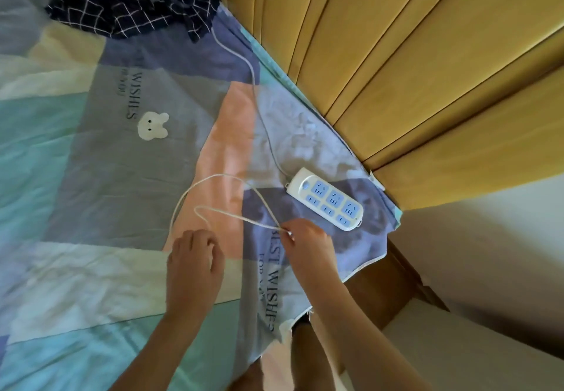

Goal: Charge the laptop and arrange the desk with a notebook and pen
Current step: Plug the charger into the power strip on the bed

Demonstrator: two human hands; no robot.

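Observation:
A white power strip (326,198) with blue sockets lies on the bed sheet near the headboard, its own cord (254,91) running up the bed. A thin white charging cable (213,189) lies in loops on the sheet. My right hand (308,241) pinches the cable's end just below the power strip. My left hand (195,256) is curled over another part of the cable to the left; what its fingers hold is hidden. No laptop, notebook or pen is in view.
A patchwork bed sheet (91,161) covers the bed. A dark checked cloth (134,9) is bunched at the top. The yellow padded headboard (412,70) runs along the right. The wooden bed frame (406,277) and the white wall (488,253) lie at lower right.

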